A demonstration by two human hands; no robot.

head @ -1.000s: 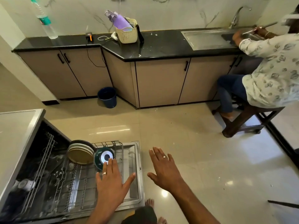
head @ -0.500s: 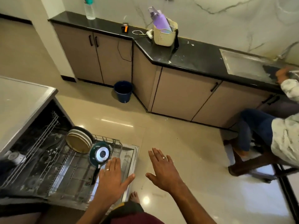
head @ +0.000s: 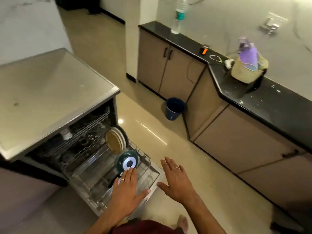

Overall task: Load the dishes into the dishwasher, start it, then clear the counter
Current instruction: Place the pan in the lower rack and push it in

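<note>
So the dishwasher [head: 59, 105] sits on the left with its door [head: 152, 179] dropped open and the lower rack [head: 104, 168] pulled out over it. In the rack, plates [head: 115, 141] stand at the back, the pan [head: 127, 162] just in front. Bucket [head: 174, 108] on the floor against the cabinets, worktop [head: 253, 97] above with a basket [head: 248, 71] and, further left, a bottle [head: 178, 17]

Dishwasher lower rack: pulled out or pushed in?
Pulled out. The lower rack sits over the lowered door, outside the tub, with the plates and green pan standing on edge in it.
</note>
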